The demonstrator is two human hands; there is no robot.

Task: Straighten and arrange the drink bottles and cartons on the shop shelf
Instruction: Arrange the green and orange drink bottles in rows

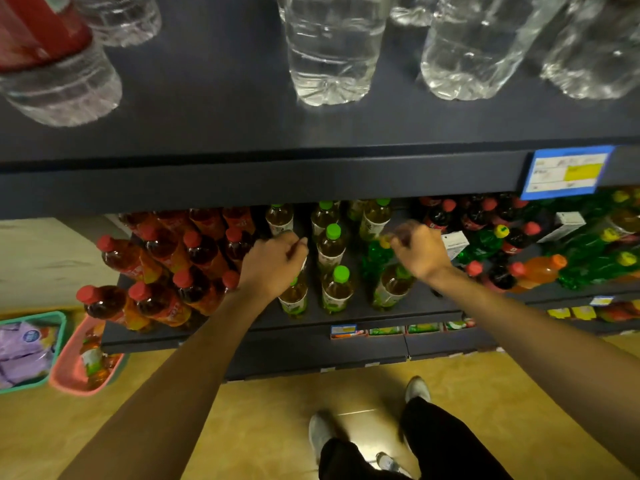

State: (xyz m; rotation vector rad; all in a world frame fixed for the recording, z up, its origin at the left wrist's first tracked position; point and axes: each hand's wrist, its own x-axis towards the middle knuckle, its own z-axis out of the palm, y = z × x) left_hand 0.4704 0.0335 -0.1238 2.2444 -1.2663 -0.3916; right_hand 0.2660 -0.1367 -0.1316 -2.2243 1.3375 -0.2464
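Note:
On the dark middle shelf [433, 315] stand columns of green-capped tea bottles [333, 249]. My left hand [273, 261] curls over the top of one tea bottle [293, 296] in the left column. My right hand [420, 252] is blurred, and its fingers pinch at the yellow cap of a green soda bottle [374, 259] standing among the tea bottles. A white carton [456, 244] leans just right of that hand, and another carton [568, 224] lies further right among mixed bottles.
Red-capped amber bottles [194, 258] crowd the shelf's left. Dark cola bottles [443, 216], an orange bottle [540, 268] and green bottles [609, 247] lie jumbled on the right. Water bottles [332, 50] stand on the upper shelf. A pink basket [65, 372] and a teal basket [59, 327] sit on the floor.

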